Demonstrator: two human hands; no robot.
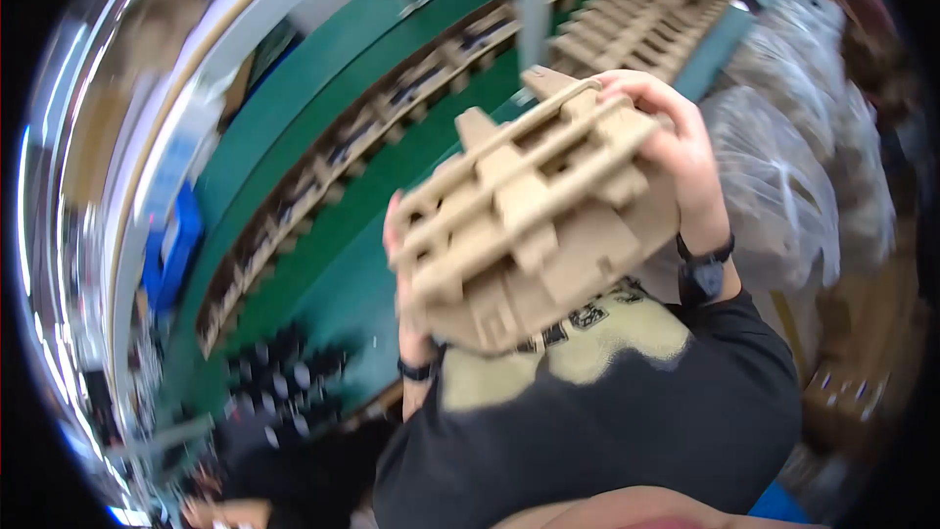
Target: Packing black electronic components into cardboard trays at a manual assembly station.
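Between my two hands is a folded brown cardboard insert (548, 206) with slots and tabs, held tilted in front of my chest. Its bars look layered, and I cannot tell whether it is one piece or several nested together. My right hand (681, 142) grips the upper right end, fingers curled over the edge. At the left end my left hand (403, 284) is pressed against the side, its fingers mostly hidden by the cardboard. Just beyond the right hand lies a pile of similar cardboard inserts (666, 15).
A long row of cardboard inserts (343, 152) with dark parts runs along the green workbench (333, 279). Small black parts (284, 382) are heaped at lower left, near another person's hand (230, 511). Stuffed clear plastic bags (774, 176) stand at right. A blue bin (174, 247) is far left.
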